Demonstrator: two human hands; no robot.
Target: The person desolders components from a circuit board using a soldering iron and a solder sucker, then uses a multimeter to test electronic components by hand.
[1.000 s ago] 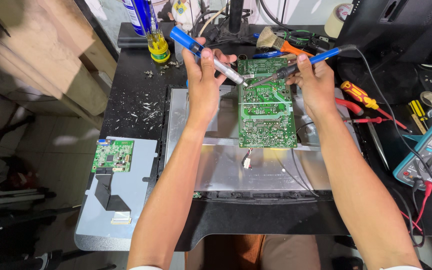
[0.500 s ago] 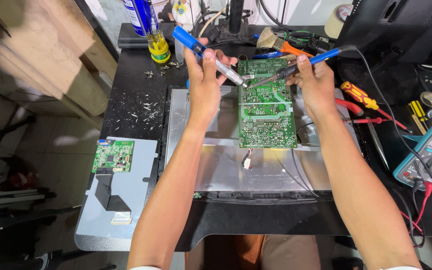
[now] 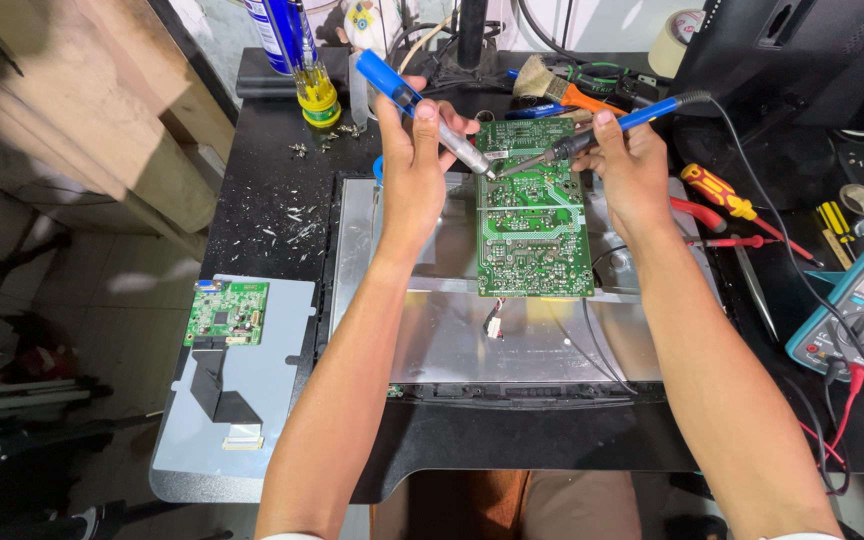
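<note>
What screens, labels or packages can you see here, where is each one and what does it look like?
Multimeter: right table edge, teal case, small grey screen, dial, red lead plugged in.
Monitor: top right corner, black back shell; its screen is not visible.
Can: top left, upright cylinder with blue printed label.
Tape roll: top, left of the monitor, beige ring.
No packages visible.
</note>
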